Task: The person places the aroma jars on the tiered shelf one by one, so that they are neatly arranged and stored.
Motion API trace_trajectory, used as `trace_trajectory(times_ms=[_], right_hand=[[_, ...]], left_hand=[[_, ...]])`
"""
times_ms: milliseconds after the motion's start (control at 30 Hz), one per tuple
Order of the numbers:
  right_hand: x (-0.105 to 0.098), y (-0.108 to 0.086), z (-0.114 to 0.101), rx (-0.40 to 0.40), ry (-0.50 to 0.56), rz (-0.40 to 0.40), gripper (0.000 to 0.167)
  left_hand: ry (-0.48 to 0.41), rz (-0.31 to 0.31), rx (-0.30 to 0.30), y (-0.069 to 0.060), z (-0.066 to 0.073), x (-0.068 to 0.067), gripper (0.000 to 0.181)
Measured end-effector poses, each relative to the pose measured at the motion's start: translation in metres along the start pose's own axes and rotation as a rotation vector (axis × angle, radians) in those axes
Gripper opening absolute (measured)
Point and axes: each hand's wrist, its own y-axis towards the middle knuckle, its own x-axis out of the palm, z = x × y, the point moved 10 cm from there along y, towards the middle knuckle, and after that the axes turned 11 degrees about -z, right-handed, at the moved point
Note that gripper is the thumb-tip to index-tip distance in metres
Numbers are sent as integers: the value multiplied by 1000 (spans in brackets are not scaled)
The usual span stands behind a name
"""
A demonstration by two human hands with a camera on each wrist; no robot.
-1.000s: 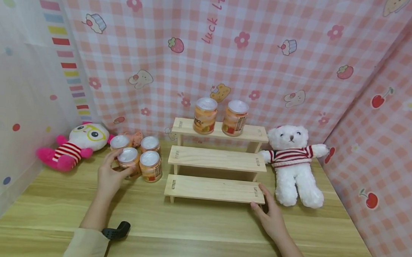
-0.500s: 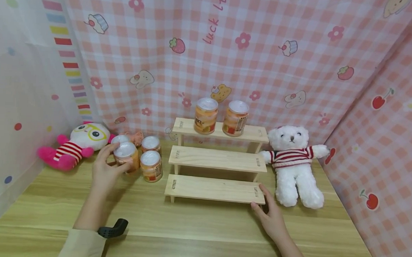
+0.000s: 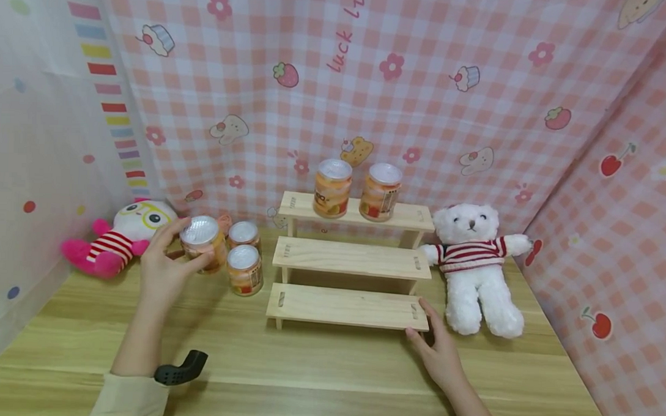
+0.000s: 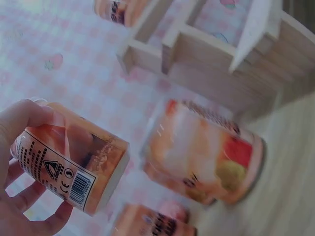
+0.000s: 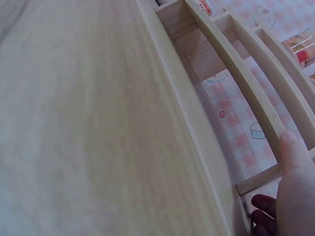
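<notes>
My left hand [image 3: 162, 272] grips an orange can [image 3: 206, 255] with a silvery lid, thumb on one side and fingers on the other. In the left wrist view this can [image 4: 78, 157] is tilted and shows its barcode. Two similar cans, one behind [image 3: 244, 234] and one in front [image 3: 245, 272], stand just right of it. Another can [image 4: 150, 223] shows at the bottom of the left wrist view; the held can covers it in the head view. My right hand [image 3: 439, 352] holds the right end of the three-step wooden stand [image 3: 346, 306], thumb [image 5: 291, 150] on its front edge.
Two cans, left [image 3: 332, 189] and right [image 3: 380, 192], stand on the stand's top step. A white teddy bear [image 3: 476, 286] lies right of the stand. A pink-and-white plush toy [image 3: 117, 243] lies at the left. Checked cloth [image 3: 337, 98] hangs behind the table [image 3: 305, 372].
My left hand has lifted the can from the front left of the group and moved it slightly left and back, over the can behind. My right hand stays on the stand.
</notes>
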Motion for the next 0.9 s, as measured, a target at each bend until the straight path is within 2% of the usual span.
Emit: trace_trajectory(times_ms=[233,433,733,900], right_hand=[[0,-1,-2,-4,3,4,65],[0,-1,-3,1,0,-2,65],[0,-1,-2,4,-2,-3,65],[0,-1,-3,-1,-11,3,65]], left_hand=[[-46,-51,46,3,33,12,66],[-106,-94,67,6,52,29,67],[-199,-208,41,8,76,61,69],[-230,-256,66,11,90,80,66]])
